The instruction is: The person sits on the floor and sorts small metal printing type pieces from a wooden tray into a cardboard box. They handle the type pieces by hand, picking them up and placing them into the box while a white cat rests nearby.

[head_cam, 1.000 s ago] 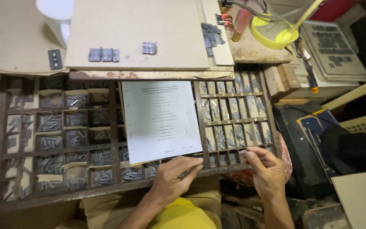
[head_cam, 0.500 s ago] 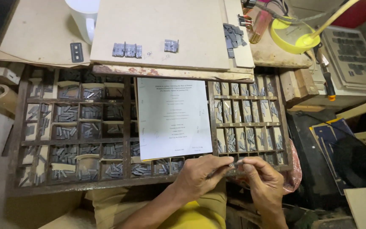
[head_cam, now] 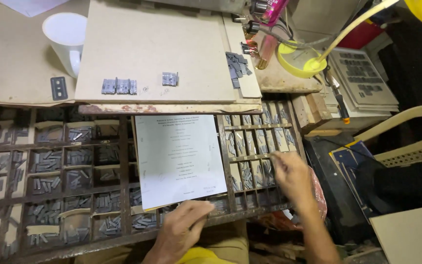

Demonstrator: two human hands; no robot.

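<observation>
Wood: a dark wooden type case [head_cam: 123,161] lay across the near part of the view, split into many small compartments holding grey metal type sorts [head_cam: 47,161].
Paper: a white printed sheet [head_cam: 179,159] rested on the middle of the case, its far edge tucked against the tabletop edge and its near edge close to the case's front rail.
Left hand: the left hand [head_cam: 184,225] rested at the near edge of the sheet, fingers together and curled over the case's front rail; whether it gripped anything small, I could not tell.
Right hand: the right hand [head_cam: 291,173] hovered over the right-hand compartments of the case, blurred, fingers bunched near the sorts there; probably pinching, but the blur hid whether a sort was held.
Board: a pale fibreboard [head_cam: 157,49] lay on the tabletop beyond the case, carrying two short rows of set type [head_cam: 119,86] near its front edge.
Loose type: a small heap of grey pieces [head_cam: 237,64] sat at the board's right edge.
Mug: a white mug [head_cam: 67,36] stood at the board's left side.
Yellow dish: a yellow round dish [head_cam: 299,58] sat toward the far right corner of the tabletop.
Chair: a cream plastic chair [head_cam: 411,142] stood to the right of the case.
</observation>
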